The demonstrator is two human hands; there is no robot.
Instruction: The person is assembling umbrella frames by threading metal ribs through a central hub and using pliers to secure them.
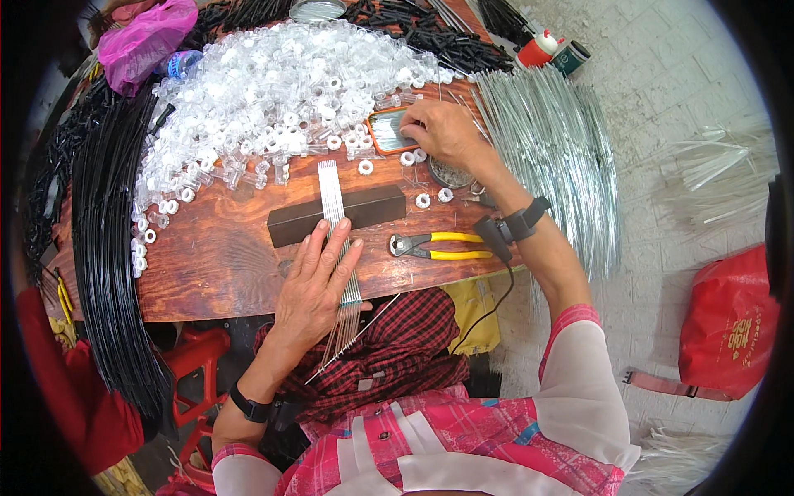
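Head view: While a dark brown rectangular block (pixel 380 208) sits on the reddish wooden table (pixel 198 281), a flat bundle of thin pale rods (pixel 331 186) lies across its top, one end beyond it and the other fanned out on the near side over the person's lap.
Left hand: The left hand (pixel 308 289) lies palm down on the bundle just on the near side of the block, fingers nearly straight and slightly apart; I cannot tell whether the partly hidden thumb closes around the rods.
Right hand: The right hand (pixel 447 132), beyond the block and to its right, has curled fingers at a shallow orange-rimmed tray (pixel 374 135) of fine silvery pieces; whether they pinch anything is hidden.
Pincers: Yellow-handled metal pincers (pixel 460 255) rest near the block's right end, on the near side.
Plastic heap: A broad mound of clear and white plastic pieces (pixel 281 83) spreads beyond the block.
Strips: Long glossy black strips (pixel 107 248) hang over the table edge left of the block; long silvery strips (pixel 546 149) fan out well to its right.
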